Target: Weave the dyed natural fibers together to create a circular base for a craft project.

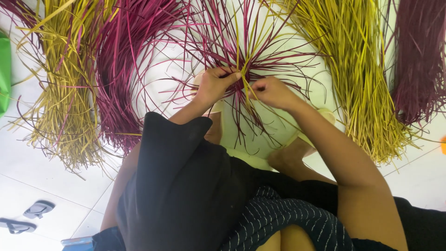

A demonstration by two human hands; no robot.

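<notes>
From my feed: left hand and right hand meet at the centre of a woven start of magenta and yellow strips, strands fanning out over the white tiled floor. Left fingers pinched on the strip crossing. Right fingers curled in, look closed on a yellow strip, though blur makes it hard to confirm. Hands just beside each other, not touching as far as I can see. Yellow bundle and magenta bundle on the left, another yellow bundle and a dark maroon bundle on the right. Grey sandals bottom left.
</notes>
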